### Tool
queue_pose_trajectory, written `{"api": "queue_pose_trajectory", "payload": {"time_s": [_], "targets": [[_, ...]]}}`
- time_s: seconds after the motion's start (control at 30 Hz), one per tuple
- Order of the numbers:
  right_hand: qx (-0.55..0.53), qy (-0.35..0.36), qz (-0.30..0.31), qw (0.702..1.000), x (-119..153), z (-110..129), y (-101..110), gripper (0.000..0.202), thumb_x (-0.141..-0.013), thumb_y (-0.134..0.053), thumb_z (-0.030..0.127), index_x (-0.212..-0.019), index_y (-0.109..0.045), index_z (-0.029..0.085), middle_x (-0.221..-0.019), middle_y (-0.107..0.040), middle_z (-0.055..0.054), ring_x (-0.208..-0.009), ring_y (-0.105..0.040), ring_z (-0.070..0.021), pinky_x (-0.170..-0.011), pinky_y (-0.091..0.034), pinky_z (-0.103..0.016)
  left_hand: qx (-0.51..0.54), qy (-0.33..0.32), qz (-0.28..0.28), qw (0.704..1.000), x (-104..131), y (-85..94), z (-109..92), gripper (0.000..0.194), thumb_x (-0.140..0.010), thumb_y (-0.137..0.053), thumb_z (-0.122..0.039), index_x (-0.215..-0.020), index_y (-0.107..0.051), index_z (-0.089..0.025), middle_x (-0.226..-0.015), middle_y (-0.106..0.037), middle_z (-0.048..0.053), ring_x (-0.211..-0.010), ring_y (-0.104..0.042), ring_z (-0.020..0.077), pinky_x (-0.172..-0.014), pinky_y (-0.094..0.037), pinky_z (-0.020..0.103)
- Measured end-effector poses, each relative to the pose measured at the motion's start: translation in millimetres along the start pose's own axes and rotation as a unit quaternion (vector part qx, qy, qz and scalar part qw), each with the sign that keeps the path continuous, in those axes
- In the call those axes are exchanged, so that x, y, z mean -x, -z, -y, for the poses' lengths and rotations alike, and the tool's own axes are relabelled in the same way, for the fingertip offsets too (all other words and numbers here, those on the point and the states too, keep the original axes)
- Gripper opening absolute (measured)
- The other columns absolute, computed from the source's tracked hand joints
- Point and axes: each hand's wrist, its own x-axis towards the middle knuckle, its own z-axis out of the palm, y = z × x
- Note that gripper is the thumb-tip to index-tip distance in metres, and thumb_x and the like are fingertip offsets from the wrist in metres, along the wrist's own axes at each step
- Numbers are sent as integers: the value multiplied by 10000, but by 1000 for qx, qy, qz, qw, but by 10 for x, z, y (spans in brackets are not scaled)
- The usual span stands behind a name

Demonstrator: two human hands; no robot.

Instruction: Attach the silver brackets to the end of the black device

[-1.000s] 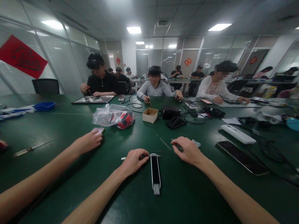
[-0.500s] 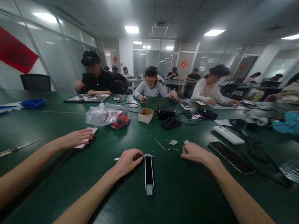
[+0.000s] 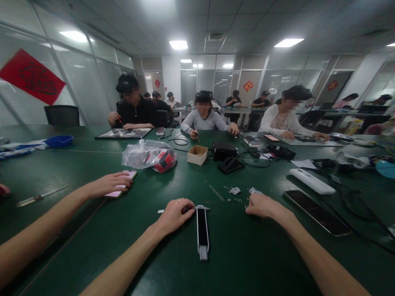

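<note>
My left hand (image 3: 176,218) rests on the green table with its fingers curled round a dark handle (image 3: 186,209), mostly hidden by the fingers. Just right of it lies a slim white-framed device (image 3: 202,229) with a black face and a grey end piece pointing towards me. A thin metal piece sticks out to the right at the device's far end. My right hand (image 3: 262,205) is closed, fingertips pinched at the table; what they hold, if anything, is too small to tell. Beside these fingertips lie small rings (image 3: 237,200) and a small metal bracket (image 3: 235,190); another metal piece (image 3: 254,190) lies just behind the hand.
A co-worker's hand (image 3: 115,183) lies on a pink phone (image 3: 120,189) at left. Further back are a bagged red object (image 3: 160,159) and a small open box (image 3: 197,155). A dark phone (image 3: 315,212), a white power bank (image 3: 312,181) and cables are at right. Several people sit opposite.
The whole view has shifted slightly, so things appear further right. Both my hands keep nearly the same places on the table.
</note>
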Motion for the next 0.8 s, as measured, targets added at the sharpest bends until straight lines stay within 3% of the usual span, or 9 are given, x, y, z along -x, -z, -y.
{"api": "queue_pose_trajectory", "payload": {"time_s": [0.13, 0.23, 0.37, 0.57, 0.8], "targets": [[-29, 7, 51, 998, 38, 334, 46, 152, -691, -600, 246, -553, -579, 184, -559, -611, -20, -499, -572, -144, -462, -392, -242, -3, 3, 6, 1000, -8, 4, 5, 164, -837, -524, -264, -911, -646, -185, -765, -625, 0, -657, -547, 132, -618, -400, 224], [-72, 38, 17, 997, 67, 650, -19, 106, -745, -531, 244, -705, -602, 176, -703, -646, -28, -632, -591, -145, -564, -419, -245, -5, 7, 9, 1000, -11, 4, 6, 161, -834, -528, -265, -914, -644, -187, -763, -624, 0, -662, -550, 135, -610, -399, 224], [-208, 78, -26, 975, 117, 931, -188, 87, -742, -538, 230, -740, -589, 159, -699, -624, -19, -599, -544, -126, -558, -415, -237, -6, 5, 3, 1000, -8, -3, -1, 147, -832, -531, -264, -895, -641, -188, -775, -630, 0, -662, -552, 136, -621, -401, 231], [-295, 111, -19, 949, 178, 991, -286, 121, -770, -547, 260, -761, -607, 156, -710, -613, -10, -601, -516, -115, -552, -418, -235, 9, 2, -3, 1000, 2, -2, -18, 153, -816, -556, -243, -933, -632, -182, -803, -631, 1, -652, -545, 128, -607, -401, 221], [-295, 126, 19, 947, 181, 956, -270, 161, -781, -577, 310, -806, -639, 163, -732, -615, -8, -603, -506, -108, -538, -410, -230, -16, -11, 0, 1000, -5, -9, -10, 158, -839, -543, -255, -944, -644, -194, -785, -608, 4, -663, -535, 131, -619, -387, 227]]}}
